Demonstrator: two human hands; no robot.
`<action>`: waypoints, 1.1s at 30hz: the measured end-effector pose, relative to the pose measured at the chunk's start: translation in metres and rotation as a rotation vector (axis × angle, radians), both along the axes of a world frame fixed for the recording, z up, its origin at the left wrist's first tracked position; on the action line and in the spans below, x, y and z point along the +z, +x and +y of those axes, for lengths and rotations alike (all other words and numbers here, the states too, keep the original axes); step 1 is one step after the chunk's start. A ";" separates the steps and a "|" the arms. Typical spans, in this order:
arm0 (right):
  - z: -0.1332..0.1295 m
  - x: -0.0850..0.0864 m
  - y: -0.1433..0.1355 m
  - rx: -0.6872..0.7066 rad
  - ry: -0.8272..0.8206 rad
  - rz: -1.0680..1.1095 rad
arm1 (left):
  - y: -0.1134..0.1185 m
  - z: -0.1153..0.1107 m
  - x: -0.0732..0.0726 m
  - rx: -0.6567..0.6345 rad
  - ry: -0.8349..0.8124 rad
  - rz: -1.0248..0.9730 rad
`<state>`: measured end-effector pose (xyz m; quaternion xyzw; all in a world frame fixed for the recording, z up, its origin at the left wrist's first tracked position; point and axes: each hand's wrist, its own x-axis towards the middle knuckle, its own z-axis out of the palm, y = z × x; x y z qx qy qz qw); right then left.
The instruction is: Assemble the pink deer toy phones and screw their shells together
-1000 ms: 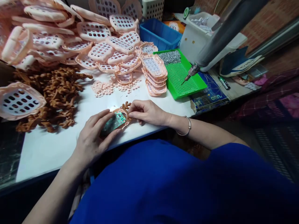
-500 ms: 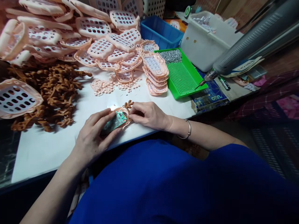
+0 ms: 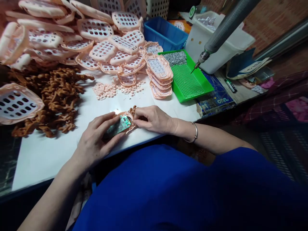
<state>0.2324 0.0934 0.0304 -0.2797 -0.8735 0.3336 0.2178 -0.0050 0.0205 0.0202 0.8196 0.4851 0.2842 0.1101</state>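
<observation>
A green circuit board (image 3: 123, 123) lies in a pink plastic shell (image 3: 132, 129) near the table's front edge. My left hand (image 3: 97, 136) is wrapped round the left part of the board and shell. At the shell's right end, my right hand (image 3: 154, 119) pinches a brown antler-shaped piece (image 3: 132, 109); its lower part is hidden behind the fingers. Small pink rings (image 3: 106, 90) lie behind the hands. A stack of pink shells (image 3: 160, 69) stands further back, beside a green tray (image 3: 186, 80) with silver screws (image 3: 176, 58).
Brown pieces (image 3: 60, 93) are heaped at the left, with pink perforated shells (image 3: 103, 49) piled behind. A hanging electric screwdriver (image 3: 214, 40) points down over the green tray. Behind it stand a blue bin (image 3: 166, 33) and a white bin (image 3: 204, 48).
The brown piece has turned and now shows less beyond my right fingers. The hanging screwdriver has swung left and slightly up. My hands have hardly moved.
</observation>
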 end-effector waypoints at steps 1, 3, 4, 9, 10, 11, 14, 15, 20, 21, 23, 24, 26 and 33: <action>0.001 0.002 0.002 -0.011 0.033 -0.013 | 0.000 0.000 0.000 -0.007 0.003 0.000; 0.005 0.005 0.004 -0.087 0.108 0.003 | 0.000 0.001 0.000 -0.018 0.005 0.001; 0.008 0.006 0.004 -0.138 0.121 0.030 | 0.001 0.001 0.000 -0.022 0.007 0.004; 0.021 0.004 -0.007 -0.221 -0.208 0.103 | 0.001 0.001 0.000 -0.035 0.024 -0.001; 0.023 0.003 -0.009 -0.205 -0.286 0.130 | 0.001 0.001 0.000 -0.034 0.020 0.000; 0.024 0.002 -0.012 -0.188 -0.347 0.169 | 0.001 0.002 0.001 -0.035 0.012 0.004; 0.026 -0.001 -0.017 -0.152 -0.434 0.258 | 0.001 0.002 0.001 -0.048 0.005 0.000; 0.027 -0.001 -0.017 -0.149 -0.452 0.254 | 0.001 0.003 0.002 -0.052 0.004 -0.004; 0.029 0.002 -0.019 -0.170 -0.446 0.157 | 0.000 0.003 0.002 -0.040 -0.023 -0.010; 0.029 0.003 -0.020 -0.180 -0.437 0.140 | 0.000 0.003 0.002 -0.040 -0.024 -0.010; 0.030 0.007 -0.021 -0.188 -0.433 0.097 | 0.000 0.003 0.001 -0.040 -0.021 -0.007; 0.031 0.008 -0.022 -0.184 -0.433 0.072 | 0.000 0.003 0.000 -0.039 -0.016 -0.005; 0.032 0.011 -0.023 -0.167 -0.393 0.010 | 0.001 0.003 0.000 -0.039 -0.006 0.004; 0.031 0.002 -0.019 -0.207 -0.138 -0.008 | -0.001 0.003 -0.001 -0.033 -0.013 0.013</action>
